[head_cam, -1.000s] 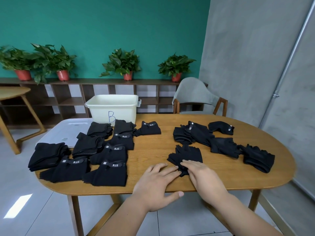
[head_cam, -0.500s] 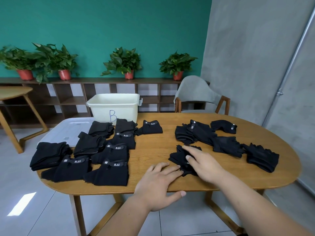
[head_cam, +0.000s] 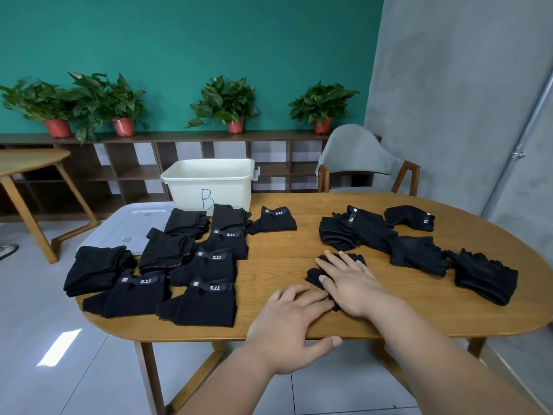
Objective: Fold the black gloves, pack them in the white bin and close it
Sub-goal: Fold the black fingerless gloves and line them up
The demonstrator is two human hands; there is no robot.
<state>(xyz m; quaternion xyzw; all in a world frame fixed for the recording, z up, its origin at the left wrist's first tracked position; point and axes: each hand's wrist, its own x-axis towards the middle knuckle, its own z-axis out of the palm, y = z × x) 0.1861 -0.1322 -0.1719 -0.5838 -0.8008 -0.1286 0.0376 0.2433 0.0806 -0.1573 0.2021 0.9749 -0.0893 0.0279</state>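
Observation:
A black glove [head_cam: 314,275] lies on the wooden table [head_cam: 284,250] near its front edge. My right hand [head_cam: 348,280] presses flat on it with straight fingers. My left hand [head_cam: 288,319] lies flat beside it, fingertips touching the glove's near-left edge. Several folded black gloves [head_cam: 191,268] lie in rows on the left half of the table. Several unfolded gloves [head_cam: 413,244] lie in a loose row at the right. The open white bin [head_cam: 209,182], marked "B", stands at the back. Its white lid [head_cam: 131,226] lies flat to the left of it.
A grey chair [head_cam: 359,163] stands behind the table at the right. A low shelf with potted plants [head_cam: 224,100] runs along the green wall. Another wooden table [head_cam: 27,163] is at the far left. A grey wall closes the right side.
My right hand slid forward from the glove's near edge and now lies flat across it. My left hand stayed flat at the glove's near-left edge.

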